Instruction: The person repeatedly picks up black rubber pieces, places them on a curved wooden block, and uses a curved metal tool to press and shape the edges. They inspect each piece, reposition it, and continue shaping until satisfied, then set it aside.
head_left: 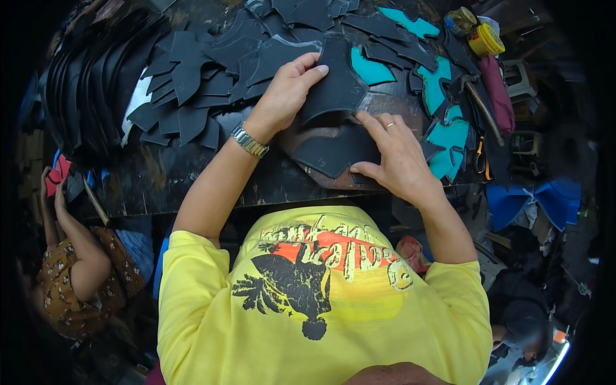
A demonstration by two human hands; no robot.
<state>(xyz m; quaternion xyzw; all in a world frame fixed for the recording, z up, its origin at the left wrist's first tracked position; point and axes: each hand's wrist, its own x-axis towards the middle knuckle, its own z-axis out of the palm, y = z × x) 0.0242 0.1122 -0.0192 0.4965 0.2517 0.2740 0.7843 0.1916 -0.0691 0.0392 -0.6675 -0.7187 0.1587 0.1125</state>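
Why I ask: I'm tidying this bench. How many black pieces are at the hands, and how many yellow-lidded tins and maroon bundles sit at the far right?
Black pieces: 2, upper piece in the left hand, lower piece under the right hand
Yellow-lidded tins: 2
Maroon bundle: 1
Total: 5

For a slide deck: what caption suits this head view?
Left hand and right hand press black cut pieces on a dark worktable.

Dark worn workbench [160,176] strewn with black cut pieces [186,83] and teal pieces [443,138].
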